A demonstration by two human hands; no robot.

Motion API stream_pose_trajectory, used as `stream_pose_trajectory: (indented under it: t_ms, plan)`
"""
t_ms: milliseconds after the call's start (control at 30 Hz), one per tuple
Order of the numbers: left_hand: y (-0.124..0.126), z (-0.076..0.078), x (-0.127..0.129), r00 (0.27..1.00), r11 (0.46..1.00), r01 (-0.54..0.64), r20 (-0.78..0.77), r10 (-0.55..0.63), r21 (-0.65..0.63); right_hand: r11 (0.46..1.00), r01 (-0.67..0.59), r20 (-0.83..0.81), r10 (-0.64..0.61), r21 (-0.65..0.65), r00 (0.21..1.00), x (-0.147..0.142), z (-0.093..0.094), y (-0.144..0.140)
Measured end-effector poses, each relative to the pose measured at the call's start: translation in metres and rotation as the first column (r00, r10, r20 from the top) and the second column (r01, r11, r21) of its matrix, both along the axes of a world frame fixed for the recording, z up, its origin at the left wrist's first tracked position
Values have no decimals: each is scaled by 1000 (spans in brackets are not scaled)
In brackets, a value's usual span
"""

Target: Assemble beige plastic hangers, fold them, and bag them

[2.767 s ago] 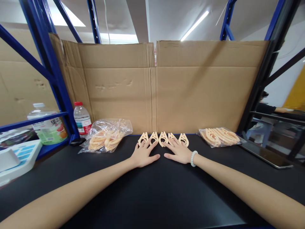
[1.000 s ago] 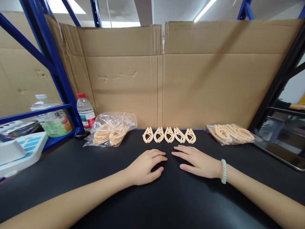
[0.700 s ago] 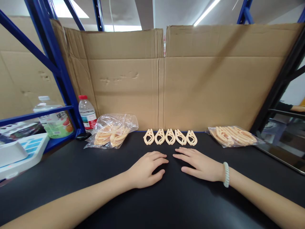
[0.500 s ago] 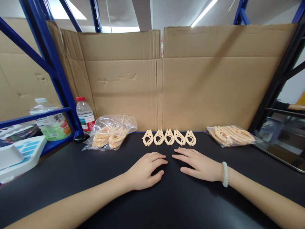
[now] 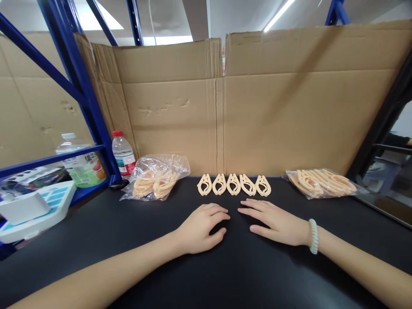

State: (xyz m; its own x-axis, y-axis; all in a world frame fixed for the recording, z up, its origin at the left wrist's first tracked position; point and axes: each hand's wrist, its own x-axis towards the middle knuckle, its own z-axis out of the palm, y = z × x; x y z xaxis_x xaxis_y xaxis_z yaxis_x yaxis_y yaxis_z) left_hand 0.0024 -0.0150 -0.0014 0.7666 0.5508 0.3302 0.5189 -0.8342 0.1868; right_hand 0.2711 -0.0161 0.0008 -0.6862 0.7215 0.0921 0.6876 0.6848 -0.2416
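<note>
Change: both hands have withdrawn from the row of clips toward the person and now rest short of it.
Left hand [image 5: 201, 227]: palm down on the black table [image 5: 96, 240], fingers loosely curled, holding nothing.
Right hand [image 5: 278, 222]: flat, fingers extended, empty; a bead bracelet [image 5: 313, 236] sits at the wrist.
Clips [image 5: 234, 184]: five pale pieces, side by side at the cardboard wall [image 5: 273, 111], just beyond the fingertips, apart from them.
Stock: open bag [image 5: 157, 180] at left, filled bag [image 5: 322, 182] at right, flanking the row within reach.
</note>
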Motion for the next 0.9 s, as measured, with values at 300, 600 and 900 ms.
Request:
stream_pose_trajectory:
  t_ms: [300, 600, 900]
  plan:
    - [18, 6, -17, 964, 944, -215, -98, 245, 249, 1000, 3, 15, -3, -21, 1000, 4, 1, 0]
    - [59, 24, -69, 748, 606, -604, 107, 655, 517, 995, 42, 76, -35, -88, 996, 5, 5, -1]
    - [80, 15, -92, 669, 466, -707, 292, 683, 532, 991, 42, 57, -35, -125, 998, 7, 7, -2]
